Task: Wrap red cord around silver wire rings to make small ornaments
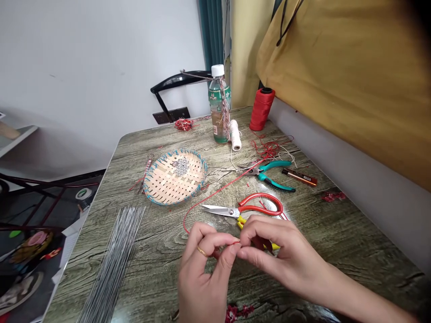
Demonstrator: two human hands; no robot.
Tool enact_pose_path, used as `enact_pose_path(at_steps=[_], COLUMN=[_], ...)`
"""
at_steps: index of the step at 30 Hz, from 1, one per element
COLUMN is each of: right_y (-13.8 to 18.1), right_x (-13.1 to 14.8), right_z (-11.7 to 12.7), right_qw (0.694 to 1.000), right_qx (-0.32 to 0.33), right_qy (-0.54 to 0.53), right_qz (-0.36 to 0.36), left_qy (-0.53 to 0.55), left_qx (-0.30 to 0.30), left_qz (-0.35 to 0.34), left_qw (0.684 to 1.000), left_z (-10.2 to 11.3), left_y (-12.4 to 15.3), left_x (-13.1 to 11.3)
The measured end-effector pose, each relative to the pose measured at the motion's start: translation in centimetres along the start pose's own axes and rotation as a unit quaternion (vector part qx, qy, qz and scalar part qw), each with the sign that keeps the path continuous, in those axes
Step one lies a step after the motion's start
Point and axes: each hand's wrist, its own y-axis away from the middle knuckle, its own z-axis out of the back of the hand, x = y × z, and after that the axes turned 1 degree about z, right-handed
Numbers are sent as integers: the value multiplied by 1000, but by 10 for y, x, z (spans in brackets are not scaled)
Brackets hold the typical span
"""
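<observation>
Left hand and right hand meet low on the table. Both are closed in fingertip pinches on the end of the red cord, which trails far and right toward the pliers.

I judge this a knotting or twisting step. Next calls for steady tension and small finger work.

Counts:
- Just beyond the hands: one scissors, one pliers, one lighter.
- Farther off: one basket at left, one red spool, one white spool, one bottle.
- Near left: wire rods, too many to count.
</observation>
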Motion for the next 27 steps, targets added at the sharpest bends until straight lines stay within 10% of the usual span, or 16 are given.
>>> enact_pose_path(at_steps=[7, 12, 27], right_y=[-3, 3, 14], right_x=[-6, -7, -8], right_z=[3, -3, -10], right_qw=[999, 976, 940], right_qx=[-2, -122, -146], right_qy=[10, 81, 206], right_qz=[43, 160, 231], left_qy=[158, 277, 366], left_qx=[52, 46, 44], left_qz=[169, 278, 346], left_qw=[972, 919, 863], left_z=[5, 8, 1], left_y=[-3, -7, -4], left_x=[-3, -4, -6])
